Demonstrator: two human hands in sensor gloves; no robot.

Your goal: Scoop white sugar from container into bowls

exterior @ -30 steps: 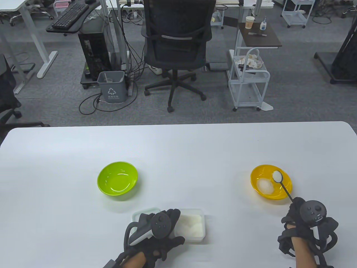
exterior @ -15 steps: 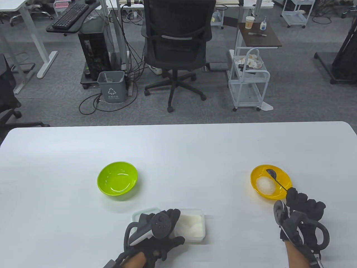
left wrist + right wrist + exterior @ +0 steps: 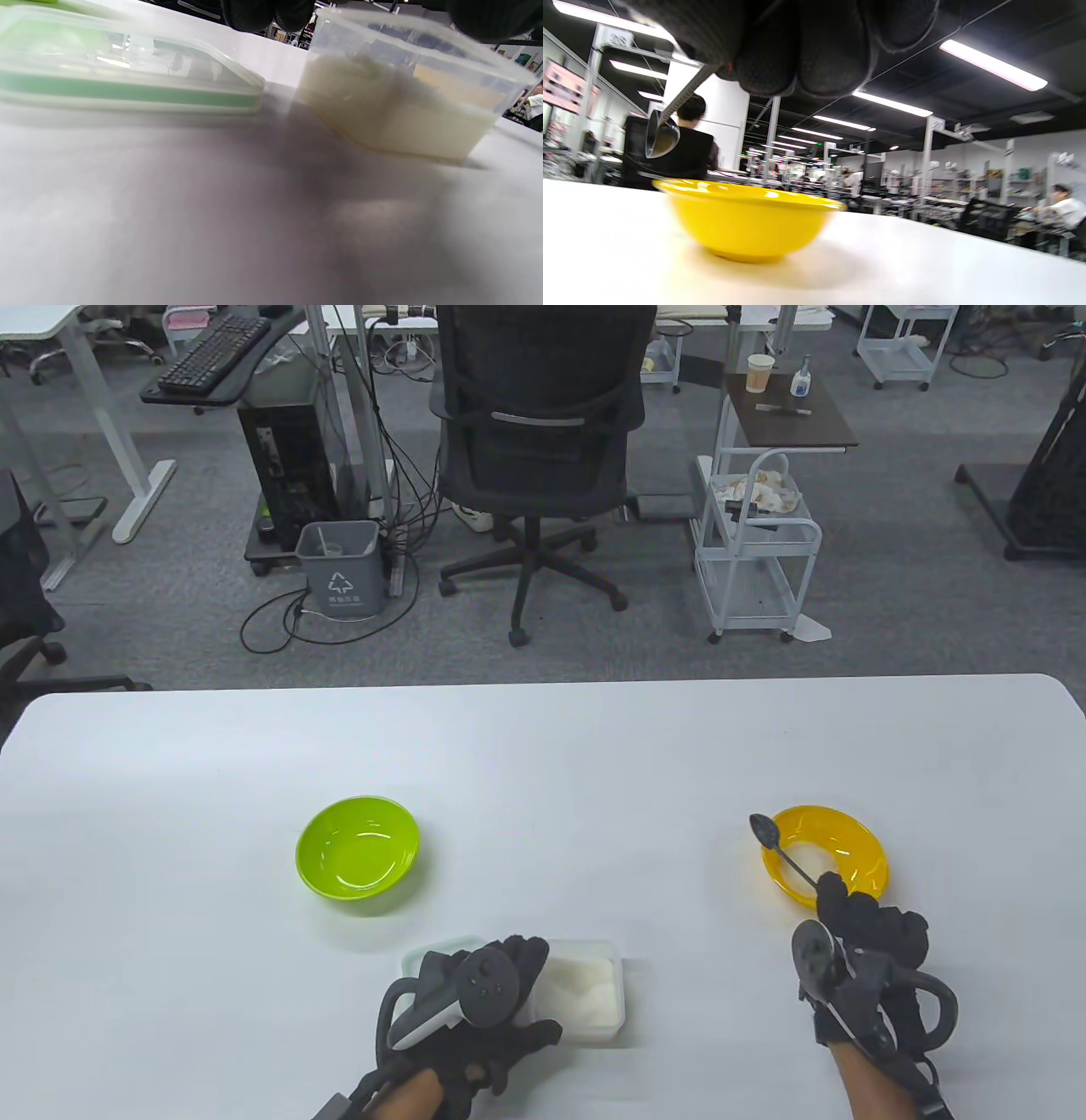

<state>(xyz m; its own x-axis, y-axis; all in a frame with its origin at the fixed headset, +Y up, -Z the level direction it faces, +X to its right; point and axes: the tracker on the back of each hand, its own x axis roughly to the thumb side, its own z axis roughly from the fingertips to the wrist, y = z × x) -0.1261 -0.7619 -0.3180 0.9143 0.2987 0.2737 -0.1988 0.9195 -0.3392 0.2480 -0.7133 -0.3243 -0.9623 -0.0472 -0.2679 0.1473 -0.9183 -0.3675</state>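
Observation:
A clear plastic container (image 3: 585, 988) of white sugar sits at the table's near edge, also close up in the left wrist view (image 3: 407, 97). My left hand (image 3: 501, 984) holds its left side. My right hand (image 3: 857, 925) grips a dark metal spoon (image 3: 776, 844) by the handle; its empty bowl hangs over the left rim of the yellow bowl (image 3: 848, 848), tipped on its side in the right wrist view (image 3: 661, 135). The yellow bowl (image 3: 746, 220) holds a heap of sugar, partly hidden by my hand. A green bowl (image 3: 357, 848) at centre-left looks empty.
The container's lid (image 3: 424, 959), clear with a green seal, lies flat just left of the container under my left hand, and shows in the left wrist view (image 3: 127, 76). An office chair (image 3: 534, 458) and a white cart (image 3: 755, 551) stand beyond the table's far edge.
The spoon tipped its sugar into the yellow bowl and is now empty. My right hand has rolled over and drawn the spoon leftward to the bowl's left rim. The left hand has not moved.

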